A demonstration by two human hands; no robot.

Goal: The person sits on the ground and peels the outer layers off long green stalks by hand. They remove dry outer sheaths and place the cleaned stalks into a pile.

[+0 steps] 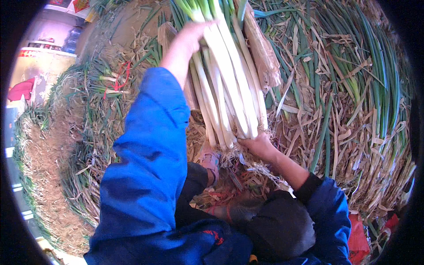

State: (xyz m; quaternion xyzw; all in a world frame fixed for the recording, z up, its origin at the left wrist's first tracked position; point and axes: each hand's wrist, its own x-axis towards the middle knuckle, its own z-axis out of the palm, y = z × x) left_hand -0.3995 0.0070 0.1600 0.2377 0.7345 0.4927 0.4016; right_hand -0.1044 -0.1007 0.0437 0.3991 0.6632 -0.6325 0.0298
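A bundle of long green onions (228,82) lies before me, white shafts towards me and green leaves at the far end. My left hand (190,36) reaches across and grips some shafts where white turns to green. Lower down, my right hand (261,145) grips the root ends of the stalks on the right, its fingers partly hidden. Stringy roots (228,155) hang at the near end. Rough wooden pieces (263,49) flank the bundle, the left one partly covered by my arm.
Loose onions with green leaves (377,73) cover the right side, among dry husks (304,116). At left are small onions with red ties (121,78) and a long heap of onions (53,159). A red bag (357,238) lies at lower right. My knees and shoes are close below.
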